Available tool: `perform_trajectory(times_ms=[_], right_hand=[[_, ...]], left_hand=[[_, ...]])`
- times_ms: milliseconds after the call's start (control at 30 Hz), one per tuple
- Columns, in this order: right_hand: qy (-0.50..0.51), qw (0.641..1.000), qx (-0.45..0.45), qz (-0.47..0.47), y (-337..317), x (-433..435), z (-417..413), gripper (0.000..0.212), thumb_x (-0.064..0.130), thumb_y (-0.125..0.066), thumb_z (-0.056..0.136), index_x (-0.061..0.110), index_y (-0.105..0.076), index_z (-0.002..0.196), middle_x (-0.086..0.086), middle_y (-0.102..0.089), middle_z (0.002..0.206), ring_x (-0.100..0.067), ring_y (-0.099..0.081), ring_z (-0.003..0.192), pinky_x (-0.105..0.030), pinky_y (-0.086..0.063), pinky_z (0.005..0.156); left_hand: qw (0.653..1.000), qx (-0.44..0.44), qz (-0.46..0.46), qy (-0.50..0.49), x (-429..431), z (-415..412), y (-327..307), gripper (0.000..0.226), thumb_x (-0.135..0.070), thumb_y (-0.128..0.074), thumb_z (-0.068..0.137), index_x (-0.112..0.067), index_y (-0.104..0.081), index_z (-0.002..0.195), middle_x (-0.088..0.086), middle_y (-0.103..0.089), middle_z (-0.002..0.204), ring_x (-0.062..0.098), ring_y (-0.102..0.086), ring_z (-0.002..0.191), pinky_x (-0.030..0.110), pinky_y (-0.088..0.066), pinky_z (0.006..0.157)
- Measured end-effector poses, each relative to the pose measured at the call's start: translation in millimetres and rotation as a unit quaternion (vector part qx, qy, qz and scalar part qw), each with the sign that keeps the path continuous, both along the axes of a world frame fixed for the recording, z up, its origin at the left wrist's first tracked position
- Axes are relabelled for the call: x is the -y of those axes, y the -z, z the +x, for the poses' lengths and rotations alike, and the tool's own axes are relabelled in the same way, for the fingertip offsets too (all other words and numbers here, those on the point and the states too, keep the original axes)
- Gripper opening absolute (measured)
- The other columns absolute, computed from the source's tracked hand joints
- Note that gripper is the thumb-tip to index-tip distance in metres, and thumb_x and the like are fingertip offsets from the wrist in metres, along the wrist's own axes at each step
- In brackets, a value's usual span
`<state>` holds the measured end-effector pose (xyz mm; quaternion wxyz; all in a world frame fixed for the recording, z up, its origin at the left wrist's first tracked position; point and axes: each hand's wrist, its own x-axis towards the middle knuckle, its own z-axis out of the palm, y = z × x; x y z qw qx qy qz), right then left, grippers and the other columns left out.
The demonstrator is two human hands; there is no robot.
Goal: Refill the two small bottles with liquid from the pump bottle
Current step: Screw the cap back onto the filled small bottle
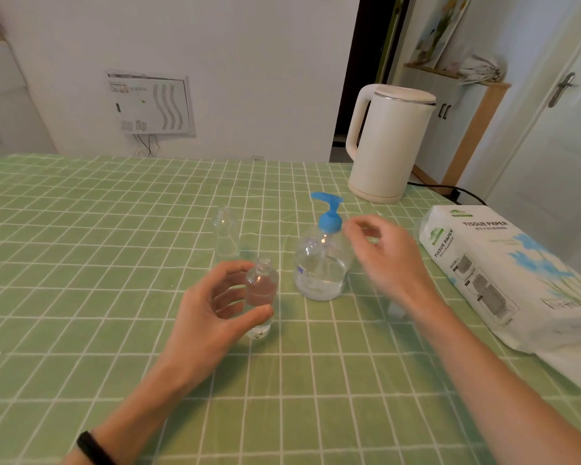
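Note:
A clear small bottle [261, 290] stands uncapped on the green checked tablecloth [114, 263], with some clear liquid in it. My left hand [215, 313] curls round it, thumb across its front and fingers behind. A second small bottle [227, 234], clear and uncapped, stands farther back and apart. The pump bottle [319, 266] with a blue pump head [329, 213] stands to the right, about a third full of clear liquid. My right hand [383, 260] hovers just right of the pump bottle, blurred, fingers loosely bent and holding nothing.
A cream electric kettle [388, 142] stands at the back right, its black cord trailing right. A tissue paper pack [514, 280] lies along the right edge. A small pale object [396, 310] lies half hidden beside my right wrist.

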<state>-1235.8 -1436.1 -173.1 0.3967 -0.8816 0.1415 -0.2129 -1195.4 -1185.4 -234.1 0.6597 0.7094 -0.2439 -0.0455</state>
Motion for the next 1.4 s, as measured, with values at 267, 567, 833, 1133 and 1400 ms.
perform_trajectory(times_ms=[267,567,833,1133,1400], right_hand=[[-0.068,0.907,-0.326,-0.257,2.2,41.5,-67.1,0.049,0.031,-0.075,0.094,0.042,-0.059,0.138,0.014,-0.058,0.143,-0.005,-0.062,0.111,-0.021,-0.049,0.090],[-0.041,0.928,-0.213,-0.302,23.1,47.3,-71.9,0.022,0.040,-0.067,0.099,0.037,-0.072,0.121,0.026,-0.059,0.102,0.005,-0.061,0.091,-0.019,-0.051,0.080],[-0.172,0.985,0.013,-0.029,1.6,-26.9,-44.0,0.022,0.042,-0.069,0.092,0.039,-0.075,0.113,0.024,-0.075,0.107,0.003,-0.071,0.098,-0.013,-0.056,0.080],[-0.195,0.971,0.101,0.099,25.7,-53.5,-46.6,0.020,0.031,-0.077,0.087,0.032,-0.072,0.107,0.010,-0.076,0.104,-0.015,-0.074,0.099,-0.022,-0.059,0.076],[-0.184,0.974,0.124,0.055,31.9,-54.8,-58.8,0.019,0.029,-0.079,0.092,0.030,-0.075,0.111,0.015,-0.077,0.106,-0.013,-0.074,0.098,-0.017,-0.058,0.075]], left_hand=[[1.000,-0.003,-0.010,0.002,0.8,-4.0,4.1,0.058,-0.027,-0.086,0.065,-0.024,-0.068,0.120,-0.004,-0.078,0.116,0.017,-0.076,0.106,0.036,-0.059,0.098],[1.000,-0.010,-0.010,-0.010,-3.1,-4.8,8.6,0.058,-0.027,-0.098,0.068,-0.030,-0.069,0.118,-0.002,-0.078,0.117,0.020,-0.076,0.108,0.048,-0.057,0.100],[0.997,0.061,0.049,-0.001,-12.0,-15.4,2.0,0.053,-0.039,-0.085,0.071,-0.047,-0.068,0.120,-0.016,-0.076,0.116,0.009,-0.074,0.109,0.026,-0.058,0.095],[0.990,0.084,0.113,-0.003,-28.8,-18.8,4.4,0.059,-0.043,-0.085,0.070,-0.050,-0.068,0.126,-0.024,-0.075,0.118,0.005,-0.072,0.110,0.020,-0.056,0.092],[0.986,0.097,0.137,0.012,-28.4,-22.8,3.9,0.061,-0.042,-0.084,0.072,-0.050,-0.067,0.130,-0.024,-0.073,0.122,0.012,-0.071,0.113,0.039,-0.056,0.098]])
